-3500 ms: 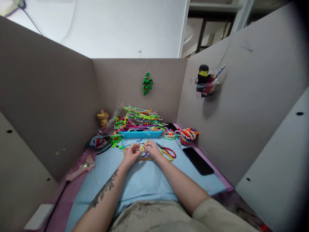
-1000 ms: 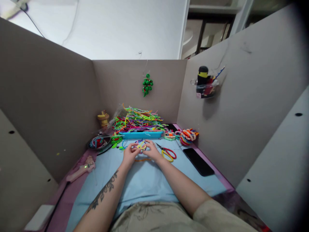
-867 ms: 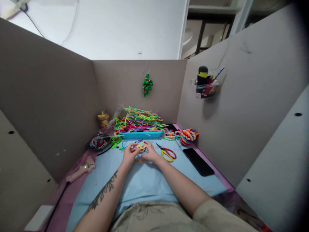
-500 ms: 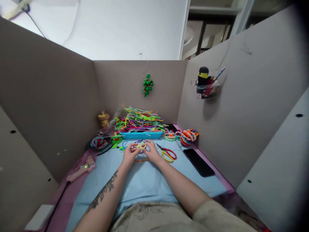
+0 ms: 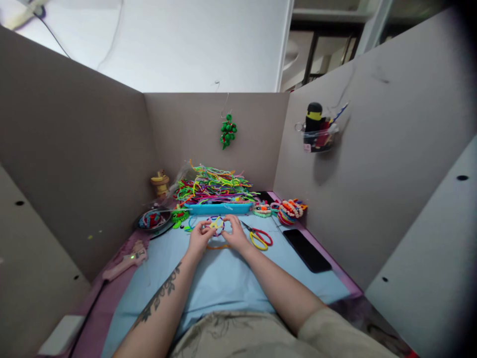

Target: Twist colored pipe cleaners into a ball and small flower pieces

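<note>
Btwn grey panels (image 5: 186, 129), lt-blue cloth (image 5: 223, 278) tops pink tbl (image 5: 106, 298) below yellow piece (image 5: 215, 225).

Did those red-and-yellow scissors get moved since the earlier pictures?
No. The scissors lie just as before, below the right end of the blue tray in the picture, points still angled toward it.

Light-blue cloth (image 5: 223, 278) bears scissors (image 5: 254, 230) and a black phone (image 5: 307, 250).

grey partitions (image 5: 182, 129) on three sides | white wall (image 5: 194, 44) beyond | dark-framed opening (image 5: 328, 49) upper right
</note>
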`<state>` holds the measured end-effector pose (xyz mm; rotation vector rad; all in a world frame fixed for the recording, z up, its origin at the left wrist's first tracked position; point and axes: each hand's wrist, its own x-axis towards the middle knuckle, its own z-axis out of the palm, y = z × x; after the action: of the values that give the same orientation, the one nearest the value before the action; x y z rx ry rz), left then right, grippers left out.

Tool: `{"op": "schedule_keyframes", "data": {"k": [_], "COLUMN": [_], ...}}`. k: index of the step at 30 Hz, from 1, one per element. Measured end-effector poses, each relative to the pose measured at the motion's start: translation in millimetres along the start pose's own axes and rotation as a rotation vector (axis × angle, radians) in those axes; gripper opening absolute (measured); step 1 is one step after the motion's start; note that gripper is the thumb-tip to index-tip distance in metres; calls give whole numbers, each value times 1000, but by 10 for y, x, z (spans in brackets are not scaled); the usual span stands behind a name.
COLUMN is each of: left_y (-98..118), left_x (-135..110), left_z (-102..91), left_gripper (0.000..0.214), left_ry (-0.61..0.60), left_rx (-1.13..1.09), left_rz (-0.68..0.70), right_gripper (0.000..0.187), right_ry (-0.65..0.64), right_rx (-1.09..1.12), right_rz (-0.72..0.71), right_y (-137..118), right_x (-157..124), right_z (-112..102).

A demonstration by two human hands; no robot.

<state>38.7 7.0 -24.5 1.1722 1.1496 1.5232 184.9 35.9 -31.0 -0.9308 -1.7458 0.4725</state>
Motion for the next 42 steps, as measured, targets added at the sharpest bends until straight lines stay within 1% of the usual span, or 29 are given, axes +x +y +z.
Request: {"op": "schedule_keyframes", "data": {"k": [6,10,14,18,19,22,24,27,29,31,35,36,39,42], "left_y": [-8,-3,0,-4,-3,3,7,9,12,22,55,62,73,80], "left_x": [-10,-9,-5,-4,-4,-8,-12,-18,-20,-22,-27,-29,-31,-34], "left_z": [10,10,6,3,2,0,1,7,14,18,19,18,15,18], "left_gripper": [43,41,42,40,39,38,38,39,40,41,40,39,40,41], "left_ry": [-36,-28,-26,-32,-35,-36,-31,-35,-44,-45,-18,-17,-24,-12], "left_rx": [-15,-6,-6,-21,-27,-26,-17,-30,-51,-62,-57,-55,-58,-70], "left_rz": [33,30,24,33,35,41,43,35,25,14,-15,-24,-46,-48], "right_gripper": [21,18,13,8,12,32,31,17,14,15,26,27,15,4], "right_ry": [57,44,-31,-143,-176,-268,-282,-248,-223,-182,-34,-2,64,58], "right_rx": [-7,-38,-16,-17,-19,-13,2,19,26,33,39,35,-2,-56], "right_rz": [-83,-56,9,15,10,11,19,24,20,8,-5,-10,-43,-87], "right_y": [-93,-74,-44,-34,-30,-6,12,22,10,-11,-43,-46,-57,-93], "right_x": [15,34,50,25,13,-20,-31,-27,-16,-2,21,25,31,24], "right_z": [-83,-102,-85,-48,-36,2,21,29,21,6,-28,-38,-73,-98]}}
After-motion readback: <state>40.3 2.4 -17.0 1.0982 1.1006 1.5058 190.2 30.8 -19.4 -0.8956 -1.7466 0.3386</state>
